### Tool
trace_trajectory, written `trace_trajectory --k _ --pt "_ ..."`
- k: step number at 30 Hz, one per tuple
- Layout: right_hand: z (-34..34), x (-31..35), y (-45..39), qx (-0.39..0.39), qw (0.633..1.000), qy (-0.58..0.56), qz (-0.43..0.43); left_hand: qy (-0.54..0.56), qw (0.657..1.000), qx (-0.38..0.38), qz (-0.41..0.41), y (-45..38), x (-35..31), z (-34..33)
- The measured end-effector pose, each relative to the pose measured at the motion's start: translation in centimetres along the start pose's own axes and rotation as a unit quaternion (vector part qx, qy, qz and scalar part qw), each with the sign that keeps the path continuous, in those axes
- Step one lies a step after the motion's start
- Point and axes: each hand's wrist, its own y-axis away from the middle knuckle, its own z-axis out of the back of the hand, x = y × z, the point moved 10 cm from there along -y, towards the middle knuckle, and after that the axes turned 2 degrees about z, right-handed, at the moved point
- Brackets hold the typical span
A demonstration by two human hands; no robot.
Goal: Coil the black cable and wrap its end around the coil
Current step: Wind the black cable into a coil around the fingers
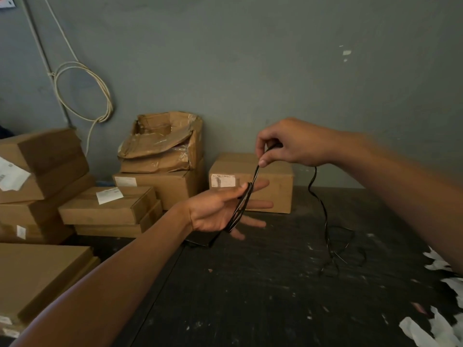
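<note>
Black, thin and limp, the cable point(323, 209) is looping around the open, spread left hand point(220, 211); the right hand point(288, 144) is pinching it above, slack trailing onto the surface point(250, 284). It looks light and springy, best gripped at the coil.

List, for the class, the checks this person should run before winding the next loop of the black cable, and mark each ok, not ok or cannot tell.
1. Loops of the black cable sit across the left hand: ok.
2. Right hand pinches the strand: ok.
3. Strand between the hands is straight: ok.
4. Slack cable on the table lies untangled: cannot tell.
5. Free end located: cannot tell.
</note>
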Motion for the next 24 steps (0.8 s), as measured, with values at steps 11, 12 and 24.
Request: trace_trajectory --k 11,12,24 --pt "-3.0 -5.7 1.2 -0.079 0.989 -0.115 -0.042 0.025 0.995 0.099 -0.017 0.2 -0.8 -3.0" --pt "-3.8 -6.3 1.3 -0.089 0.985 -0.139 -0.049 0.039 0.992 0.118 -0.028 0.2 -1.1 -3.5" --pt "-18.9 -3.9 4.6 -0.041 0.955 -0.281 -0.088 0.132 0.977 0.056 -0.16 -0.4 -6.1 -1.2"
